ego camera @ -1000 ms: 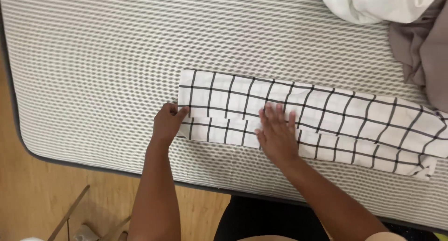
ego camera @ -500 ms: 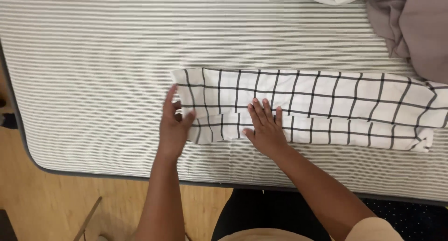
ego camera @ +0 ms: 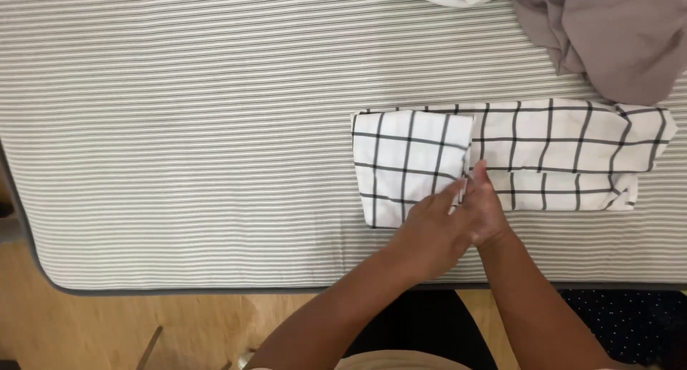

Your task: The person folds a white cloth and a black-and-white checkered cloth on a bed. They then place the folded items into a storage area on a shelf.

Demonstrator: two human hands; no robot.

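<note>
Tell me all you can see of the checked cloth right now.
The checked cloth is white with thin black grid lines, a soft woven fabric folded into a long strip lying flat on the striped mattress. Its left end is doubled over on top. The left hand and right hand meet at that flap's lower right corner. A mauve garment touches its top right.

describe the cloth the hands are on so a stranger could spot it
On the grey striped mattress, look right of centre, near the front edge. There lies a white cloth with a black grid, its left end folded over. The neighbouring cloths at the top are plain.
</note>
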